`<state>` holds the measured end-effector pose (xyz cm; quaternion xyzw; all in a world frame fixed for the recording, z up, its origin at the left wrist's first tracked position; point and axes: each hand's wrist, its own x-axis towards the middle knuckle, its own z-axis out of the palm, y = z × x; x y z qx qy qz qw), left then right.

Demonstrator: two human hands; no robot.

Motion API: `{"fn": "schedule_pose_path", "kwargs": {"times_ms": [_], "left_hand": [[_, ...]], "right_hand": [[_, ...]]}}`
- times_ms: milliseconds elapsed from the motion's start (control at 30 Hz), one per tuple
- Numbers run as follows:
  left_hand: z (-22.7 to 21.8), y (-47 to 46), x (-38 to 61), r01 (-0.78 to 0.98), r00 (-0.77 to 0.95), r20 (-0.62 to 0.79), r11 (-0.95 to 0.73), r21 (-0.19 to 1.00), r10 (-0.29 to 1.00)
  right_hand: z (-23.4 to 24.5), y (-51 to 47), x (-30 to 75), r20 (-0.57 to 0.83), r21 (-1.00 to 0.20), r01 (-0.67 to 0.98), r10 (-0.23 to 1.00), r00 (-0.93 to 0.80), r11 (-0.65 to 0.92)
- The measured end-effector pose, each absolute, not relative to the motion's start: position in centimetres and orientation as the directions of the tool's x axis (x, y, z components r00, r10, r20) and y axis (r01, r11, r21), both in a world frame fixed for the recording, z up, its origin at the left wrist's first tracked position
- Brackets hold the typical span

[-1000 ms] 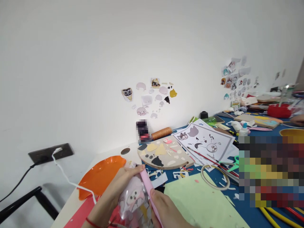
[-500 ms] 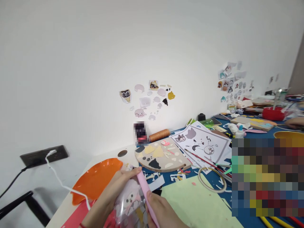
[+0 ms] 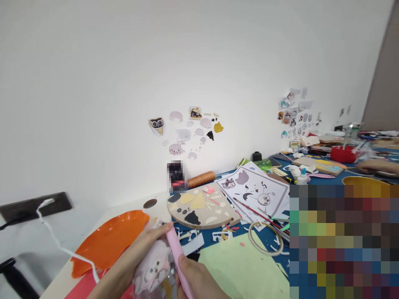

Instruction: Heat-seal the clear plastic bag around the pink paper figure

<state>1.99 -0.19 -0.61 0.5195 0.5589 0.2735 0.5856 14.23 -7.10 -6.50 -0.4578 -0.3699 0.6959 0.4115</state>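
Both hands are on a clear plastic bag [image 3: 152, 270] with a stiff pink strip [image 3: 175, 245] along its right edge. Inside the bag lie pale cut-outs, one showing an animal-like face. My left hand [image 3: 158, 233] grips the upper end of the strip, its thumb on top. Lower down, my right hand [image 3: 195, 272] closes round the strip, with the thumb pressed against it. The undersides of both hands are hidden.
Left of the bag lies an orange leaf-shaped tray [image 3: 109, 241] beside a white cable [image 3: 62, 247]. Behind is a board [image 3: 218, 224] with cut pieces. A green sheet [image 3: 237, 265], a tape ring [image 3: 250, 236] and a printed sheet [image 3: 224, 193] lie to the right.
The view has turned slightly right, so the scene sits further left. Both hands keep hold of the bag and its pink strip, with hardly any change in grip.
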Motion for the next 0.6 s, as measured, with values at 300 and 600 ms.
{"fn": "schedule_pose_path", "kwargs": {"times_ms": [300, 600], "left_hand": [[-1.8, 0.7, 1.8, 0.359, 0.183, -0.409, 0.327, 0.874, 0.894], [-1.4, -0.1, 1.9, 0.322, 0.196, -0.369, 0.295, 0.899, 0.909]], "right_hand": [[-7.2, -6.5, 14.0, -0.421, -0.836, -0.261, 0.869, -0.258, -0.483], [-6.0, -7.2, 14.2, -0.501, -0.786, -0.263, 0.826, -0.259, -0.559]]}}
